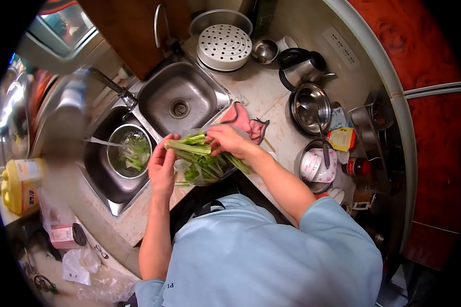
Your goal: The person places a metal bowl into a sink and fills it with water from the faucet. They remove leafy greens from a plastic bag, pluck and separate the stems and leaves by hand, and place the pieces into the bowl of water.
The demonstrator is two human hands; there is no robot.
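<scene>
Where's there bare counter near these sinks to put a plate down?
The widest bare counter lies between the pink cloth and the kettle. A smaller strip lies between the left sink and left forearm. It's crowded farther right, with pans and bowls, and around the leafy greens.

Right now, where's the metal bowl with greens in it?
In the head view, the metal bowl sits in the left sink basin, just left of your left hand.

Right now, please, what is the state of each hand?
Left hand: closed, holding the green vegetable by its stalk end.
Right hand: fingers bent at the same vegetable; grip cannot be told.
</scene>
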